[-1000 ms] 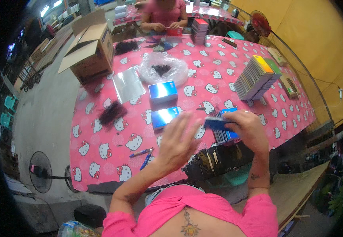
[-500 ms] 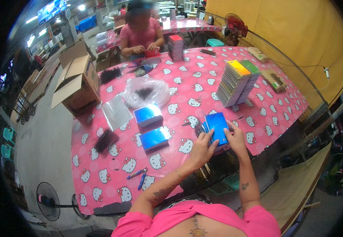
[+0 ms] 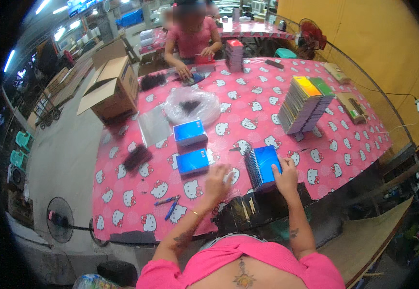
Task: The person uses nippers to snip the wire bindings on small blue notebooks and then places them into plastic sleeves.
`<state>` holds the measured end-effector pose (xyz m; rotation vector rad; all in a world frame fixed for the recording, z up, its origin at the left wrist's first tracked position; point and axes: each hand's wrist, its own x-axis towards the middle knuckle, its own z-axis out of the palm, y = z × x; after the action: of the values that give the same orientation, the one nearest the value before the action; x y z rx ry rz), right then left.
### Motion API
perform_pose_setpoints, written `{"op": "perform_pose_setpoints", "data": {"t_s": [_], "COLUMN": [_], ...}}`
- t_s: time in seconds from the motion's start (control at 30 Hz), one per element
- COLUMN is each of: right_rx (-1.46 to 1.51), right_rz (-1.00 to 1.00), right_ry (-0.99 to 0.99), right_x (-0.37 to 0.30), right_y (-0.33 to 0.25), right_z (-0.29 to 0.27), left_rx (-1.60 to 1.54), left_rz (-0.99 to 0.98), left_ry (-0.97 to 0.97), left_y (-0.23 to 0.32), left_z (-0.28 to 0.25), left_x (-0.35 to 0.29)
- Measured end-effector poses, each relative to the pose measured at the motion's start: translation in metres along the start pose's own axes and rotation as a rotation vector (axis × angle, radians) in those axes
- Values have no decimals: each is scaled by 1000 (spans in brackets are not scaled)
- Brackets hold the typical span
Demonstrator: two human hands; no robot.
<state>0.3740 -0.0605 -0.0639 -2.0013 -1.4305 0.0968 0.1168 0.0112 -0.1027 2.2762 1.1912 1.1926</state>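
A stack of blue-covered spiral notebooks (image 3: 267,161) stands near the table's front edge, black coil bindings along its left side. My right hand (image 3: 285,176) holds the stack at its right side, thumb at the cover's edge. My left hand (image 3: 217,184) is empty, fingers apart and slightly blurred, over the table left of that stack. Just beyond it lies a smaller blue notebook stack (image 3: 193,162), with another blue stack (image 3: 189,132) behind. Blue-handled pliers (image 3: 172,210) and a second tool (image 3: 166,200) lie left of my left forearm.
Tall yellow and green notebook stacks (image 3: 302,103) stand at right. Across the table, a person (image 3: 192,38) handles red notebooks beside a red stack (image 3: 234,55). A plastic bag (image 3: 204,113), black coil bundles (image 3: 137,158), an open carton (image 3: 115,89) and a floor fan (image 3: 60,219) are at left.
My left hand has left the notebook stack and moved left toward the smaller blue stacks. My right hand stays at the notebooks. The person opposite has reached to the table.
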Motion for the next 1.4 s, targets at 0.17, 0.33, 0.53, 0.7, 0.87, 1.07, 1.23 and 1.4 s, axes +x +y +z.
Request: {"op": "perform_pose_setpoints", "data": {"t_s": [0.17, 0.33, 0.53, 0.7, 0.87, 1.07, 1.23, 1.4], "right_rx": [96, 347, 525, 772, 804, 1064, 964, 1058], "right_rz": [-169, -402, -320, 3, 113, 265, 167, 216], "right_ry": [264, 125, -82, -309, -336, -468, -536, -622], "right_x": [-8, -41, -68, -95, -114, -119, -114, -116], "right_y": [-45, -94, -109, -87, -86, -87, -86, -75], "right_z": [-20, -9, 39, 127, 158, 163, 166, 169], "left_rx": [555, 561, 327, 337, -267, 72, 606, 734], "left_rz": [114, 235, 240, 267, -263, -63, -177, -59], "left_ry": [7, -58, -82, -267, -85, 47, 222, 90], "left_y": [-104, -132, -60, -66, -55, -134, -275, -288], "left_z": [-49, -63, -83, -49, -58, -86, -171, -182], "left_x": [-20, -23, -21, -86, -97, -74, -18, -18]}}
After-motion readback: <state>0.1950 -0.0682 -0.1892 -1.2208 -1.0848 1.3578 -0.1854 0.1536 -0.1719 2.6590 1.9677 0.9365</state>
